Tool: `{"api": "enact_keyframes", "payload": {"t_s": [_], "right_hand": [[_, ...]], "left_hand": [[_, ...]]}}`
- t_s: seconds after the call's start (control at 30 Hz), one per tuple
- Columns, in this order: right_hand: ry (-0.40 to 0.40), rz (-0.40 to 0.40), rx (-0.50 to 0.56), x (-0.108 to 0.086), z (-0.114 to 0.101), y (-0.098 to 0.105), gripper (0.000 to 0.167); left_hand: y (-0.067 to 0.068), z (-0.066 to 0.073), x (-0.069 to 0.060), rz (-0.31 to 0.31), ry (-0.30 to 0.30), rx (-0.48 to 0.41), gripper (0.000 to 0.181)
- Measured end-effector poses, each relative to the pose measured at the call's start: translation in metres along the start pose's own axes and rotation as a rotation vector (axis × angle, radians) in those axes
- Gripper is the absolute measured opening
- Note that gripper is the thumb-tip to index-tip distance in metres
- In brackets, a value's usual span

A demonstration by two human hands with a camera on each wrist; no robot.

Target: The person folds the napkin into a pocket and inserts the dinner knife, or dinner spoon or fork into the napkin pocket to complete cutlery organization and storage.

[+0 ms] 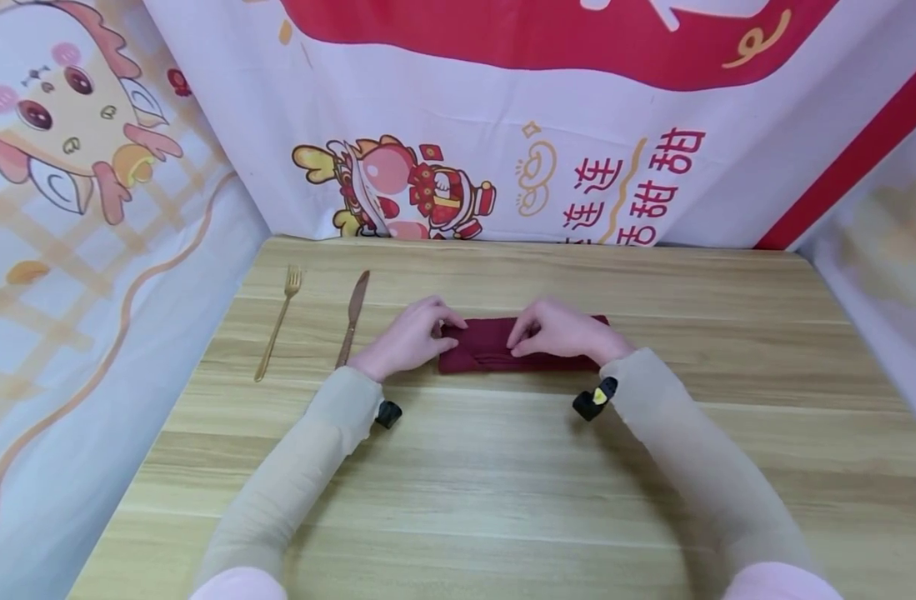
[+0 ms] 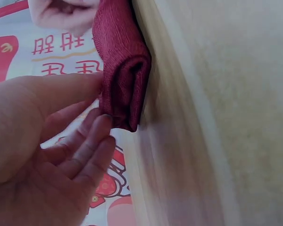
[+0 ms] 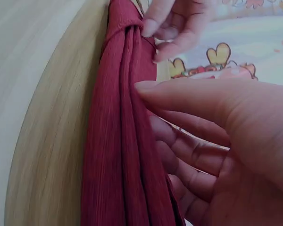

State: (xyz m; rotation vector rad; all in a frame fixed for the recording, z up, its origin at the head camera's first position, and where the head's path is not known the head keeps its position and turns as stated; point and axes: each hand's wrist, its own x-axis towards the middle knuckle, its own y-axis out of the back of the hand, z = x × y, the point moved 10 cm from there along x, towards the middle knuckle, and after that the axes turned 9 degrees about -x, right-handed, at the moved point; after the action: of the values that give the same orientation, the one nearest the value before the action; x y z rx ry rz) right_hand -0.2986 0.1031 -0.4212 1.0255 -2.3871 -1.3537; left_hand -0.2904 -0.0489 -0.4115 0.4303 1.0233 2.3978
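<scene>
A dark red cloth [image 1: 488, 337], folded into a flat strip, lies crosswise on the table. Around its left end the left hand [image 1: 416, 333] has thumb and fingertips on the cloth; the left wrist view shows that hand [image 2: 52, 136] beside the layered, folded end of the cloth [image 2: 125, 52]. The right hand [image 1: 558, 329] pinches at the upper middle of the strip. In the right wrist view the thumb of the right hand [image 3: 217, 117] touches the long pleats of the cloth [image 3: 118, 127], and a band crosses them near the far end.
A gold fork [image 1: 280, 321] and a copper-coloured knife [image 1: 354, 312] lie to the left of the cloth on the wooden table [image 1: 458, 467]. A printed white and red curtain [image 1: 458, 100] hangs behind the table's back edge, with more printed fabric [image 1: 75, 250] at the left.
</scene>
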Motion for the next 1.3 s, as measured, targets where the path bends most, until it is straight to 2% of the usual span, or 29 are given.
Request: {"api": "enact_keyframes", "payload": {"t_s": [0.13, 0.27, 0.43, 0.57, 0.73, 0.93, 1.1, 1.3], "right_hand": [[0.006, 0.029, 0.003, -0.01, 0.008, -0.001, 0.009], [0.022, 0.098, -0.013, -0.018, 0.017, -0.001, 0.012], [0.025, 0.182, -0.036, -0.039, 0.028, 0.017, 0.021], [-0.022, 0.187, -0.048, -0.062, 0.043, 0.034, 0.025], [-0.061, 0.157, -0.084, -0.082, 0.058, 0.04, 0.024], [-0.067, 0.152, -0.082, -0.089, 0.066, 0.031, 0.017], [-0.064, 0.166, -0.078, -0.091, 0.07, 0.026, 0.015], [-0.071, 0.196, -0.015, -0.097, 0.065, 0.027, 0.018]], "left_hand": [[-0.003, -0.001, 0.006, -0.029, 0.029, 0.021, 0.022], [-0.005, 0.01, 0.007, -0.031, 0.017, 0.047, 0.021], [-0.014, 0.031, 0.003, -0.047, -0.026, 0.041, 0.021], [-0.026, 0.04, 0.002, -0.081, -0.035, 0.037, 0.025], [-0.038, 0.039, 0.003, -0.112, -0.014, 0.062, 0.03], [-0.045, 0.038, 0.002, -0.127, -0.017, 0.096, 0.026], [-0.045, 0.038, 0.005, -0.124, -0.045, 0.058, 0.023], [-0.044, 0.039, 0.007, -0.122, -0.075, 0.02, 0.024]]}}
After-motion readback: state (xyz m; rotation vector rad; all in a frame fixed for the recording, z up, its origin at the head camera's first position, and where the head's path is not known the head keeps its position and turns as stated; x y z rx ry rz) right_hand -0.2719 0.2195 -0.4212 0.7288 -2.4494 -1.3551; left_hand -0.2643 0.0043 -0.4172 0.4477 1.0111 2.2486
